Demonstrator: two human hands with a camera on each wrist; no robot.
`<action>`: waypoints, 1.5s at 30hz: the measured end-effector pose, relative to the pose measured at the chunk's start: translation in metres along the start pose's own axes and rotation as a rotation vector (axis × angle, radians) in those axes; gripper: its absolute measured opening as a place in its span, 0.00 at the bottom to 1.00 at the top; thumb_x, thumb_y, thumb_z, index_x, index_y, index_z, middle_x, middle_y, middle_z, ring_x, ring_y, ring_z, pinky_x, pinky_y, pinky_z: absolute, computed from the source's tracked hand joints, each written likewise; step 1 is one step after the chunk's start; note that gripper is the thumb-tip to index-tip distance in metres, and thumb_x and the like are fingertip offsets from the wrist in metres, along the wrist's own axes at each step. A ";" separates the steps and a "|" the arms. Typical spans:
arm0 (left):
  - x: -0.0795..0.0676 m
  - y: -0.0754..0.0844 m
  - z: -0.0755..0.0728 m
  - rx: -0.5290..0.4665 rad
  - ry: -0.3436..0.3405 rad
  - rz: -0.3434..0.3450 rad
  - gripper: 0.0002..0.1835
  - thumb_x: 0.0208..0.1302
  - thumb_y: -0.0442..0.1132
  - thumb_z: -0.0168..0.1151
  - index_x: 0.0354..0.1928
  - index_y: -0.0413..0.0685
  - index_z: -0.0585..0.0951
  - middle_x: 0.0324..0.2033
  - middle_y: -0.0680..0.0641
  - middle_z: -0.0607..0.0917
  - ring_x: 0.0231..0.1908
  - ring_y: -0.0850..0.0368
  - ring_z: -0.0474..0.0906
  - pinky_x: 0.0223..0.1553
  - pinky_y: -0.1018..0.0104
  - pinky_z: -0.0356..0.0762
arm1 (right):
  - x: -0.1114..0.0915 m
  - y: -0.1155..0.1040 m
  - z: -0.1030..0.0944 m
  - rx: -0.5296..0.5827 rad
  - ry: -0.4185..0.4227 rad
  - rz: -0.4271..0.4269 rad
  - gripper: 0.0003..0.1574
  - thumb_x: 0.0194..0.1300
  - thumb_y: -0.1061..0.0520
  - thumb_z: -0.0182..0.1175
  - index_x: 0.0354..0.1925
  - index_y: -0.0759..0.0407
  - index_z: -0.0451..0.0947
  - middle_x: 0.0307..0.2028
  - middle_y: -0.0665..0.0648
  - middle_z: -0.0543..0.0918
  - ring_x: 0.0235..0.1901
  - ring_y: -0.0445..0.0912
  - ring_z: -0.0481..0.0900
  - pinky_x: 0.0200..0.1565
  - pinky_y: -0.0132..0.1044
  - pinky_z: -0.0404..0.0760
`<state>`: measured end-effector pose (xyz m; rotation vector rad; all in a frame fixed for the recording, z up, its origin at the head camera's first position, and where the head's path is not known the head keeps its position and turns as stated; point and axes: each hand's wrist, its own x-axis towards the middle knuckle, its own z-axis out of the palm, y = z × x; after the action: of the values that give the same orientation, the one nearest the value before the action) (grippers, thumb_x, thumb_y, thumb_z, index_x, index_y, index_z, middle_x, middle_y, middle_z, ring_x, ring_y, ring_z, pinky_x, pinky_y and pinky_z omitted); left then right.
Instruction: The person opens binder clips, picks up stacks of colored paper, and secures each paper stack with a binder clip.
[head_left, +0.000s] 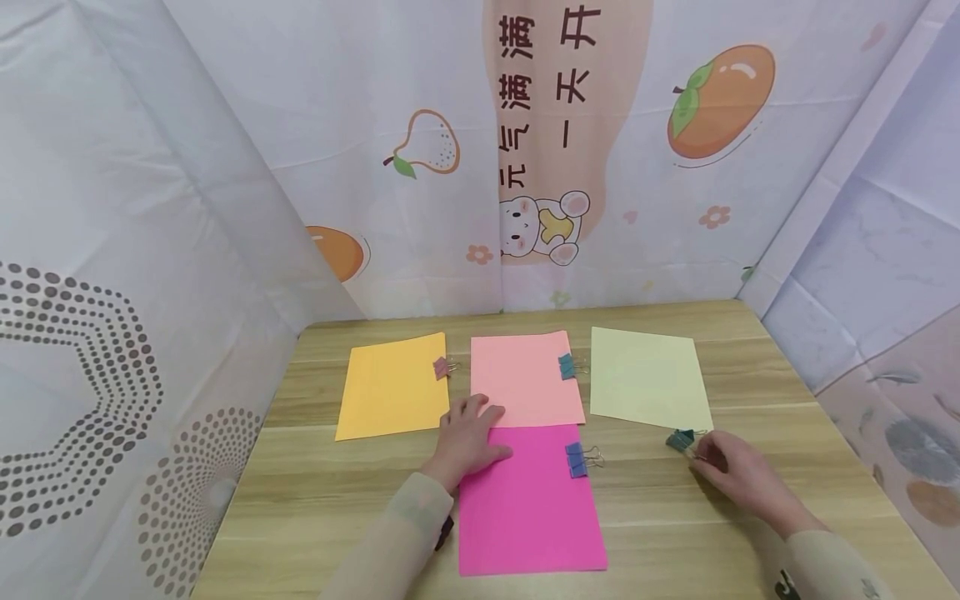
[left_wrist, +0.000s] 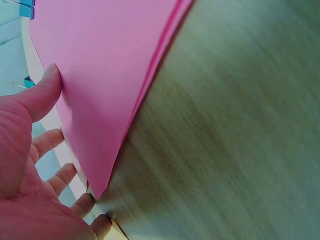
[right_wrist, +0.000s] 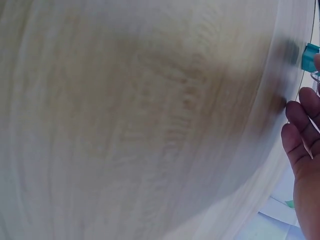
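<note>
My left hand [head_left: 467, 442] lies with spread fingers over the left edges of the salmon paper [head_left: 525, 375] and the magenta paper [head_left: 532, 517]. In the left wrist view its thumb [left_wrist: 47, 92] is at the magenta sheets' edge. A blue binder clip [head_left: 576, 460] grips the magenta paper's right edge, and a teal binder clip [head_left: 567, 367] the salmon paper's. My right hand [head_left: 738, 475] pinches a dark teal binder clip [head_left: 681, 441] by its wire handle, just below the pale green paper [head_left: 648, 375]. The right wrist view shows only part of this clip [right_wrist: 310, 57].
Yellow paper [head_left: 393, 387] lies at the back left, a mauve binder clip [head_left: 442, 367] on its right edge. The wooden table [head_left: 315, 517] is bounded by printed white cloth [head_left: 360, 67] at the back and sides.
</note>
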<state>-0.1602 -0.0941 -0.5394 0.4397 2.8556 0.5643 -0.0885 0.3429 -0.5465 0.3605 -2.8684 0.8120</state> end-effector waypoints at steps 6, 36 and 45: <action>0.000 0.000 -0.001 0.000 -0.003 0.000 0.37 0.58 0.58 0.74 0.70 0.59 0.75 0.71 0.44 0.66 0.71 0.37 0.56 0.67 0.36 0.58 | -0.001 0.000 -0.003 0.034 -0.021 0.036 0.18 0.55 0.61 0.76 0.37 0.55 0.75 0.30 0.47 0.77 0.31 0.31 0.71 0.32 0.33 0.78; -0.001 0.000 -0.001 -0.010 0.011 0.015 0.37 0.58 0.58 0.74 0.69 0.58 0.75 0.71 0.44 0.66 0.70 0.36 0.56 0.65 0.36 0.58 | 0.001 0.010 -0.001 0.027 0.029 -0.051 0.44 0.52 0.58 0.78 0.59 0.72 0.68 0.50 0.71 0.77 0.49 0.63 0.77 0.47 0.33 0.69; -0.001 0.000 -0.001 -0.010 0.009 0.018 0.37 0.58 0.57 0.74 0.69 0.59 0.75 0.71 0.44 0.66 0.71 0.36 0.56 0.66 0.35 0.58 | 0.002 0.012 0.002 0.001 0.043 -0.068 0.41 0.50 0.59 0.79 0.56 0.72 0.70 0.47 0.68 0.79 0.47 0.61 0.79 0.47 0.38 0.72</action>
<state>-0.1594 -0.0951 -0.5383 0.4622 2.8588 0.5855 -0.0940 0.3513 -0.5532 0.4328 -2.8000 0.7987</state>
